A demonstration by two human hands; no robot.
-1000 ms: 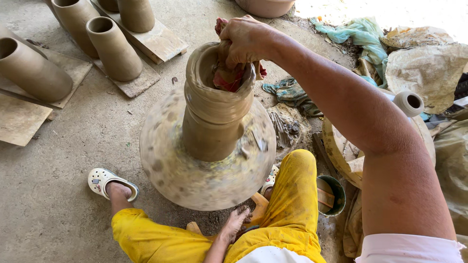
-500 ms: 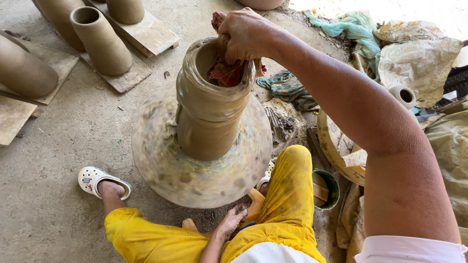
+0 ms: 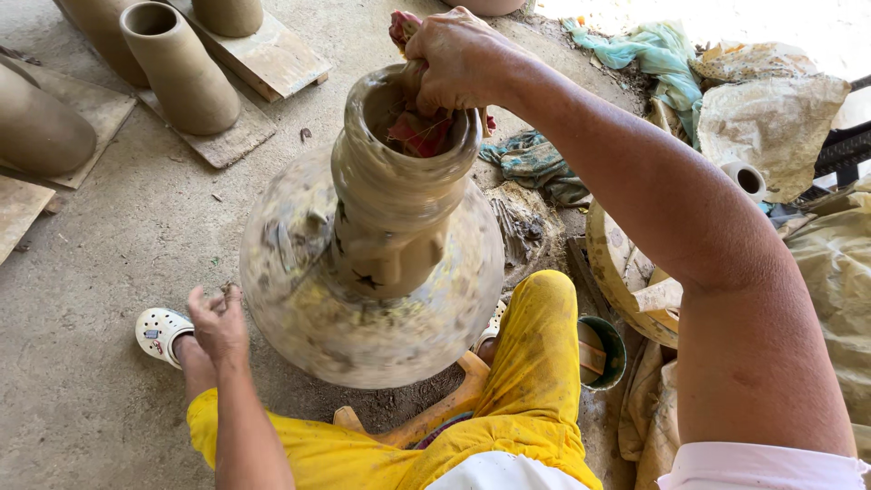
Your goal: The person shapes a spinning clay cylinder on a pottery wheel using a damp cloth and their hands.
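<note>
A tall wet clay vessel (image 3: 395,209) stands on a round potter's wheel (image 3: 299,299) that looks blurred with spin. My right hand (image 3: 458,59) grips a red cloth (image 3: 419,132) pressed over the vessel's rim, part of the cloth inside the mouth. My left hand (image 3: 218,322) hovers at the wheel's left edge, fingers apart, holding nothing. My legs in yellow trousers (image 3: 535,381) flank the wheel, a white clog (image 3: 161,331) on one foot.
Finished clay cylinders (image 3: 177,68) rest on wooden boards (image 3: 272,54) at the back left. Rags (image 3: 653,50), crumpled sacks (image 3: 771,109), a clay-smeared basin (image 3: 626,263) and a small green pot (image 3: 603,349) lie on the right. The floor is bare concrete.
My left hand has moved from under the wheel near my knee up to the wheel's left edge. The view has come closer to the vessel. My right hand stays on the rim.
</note>
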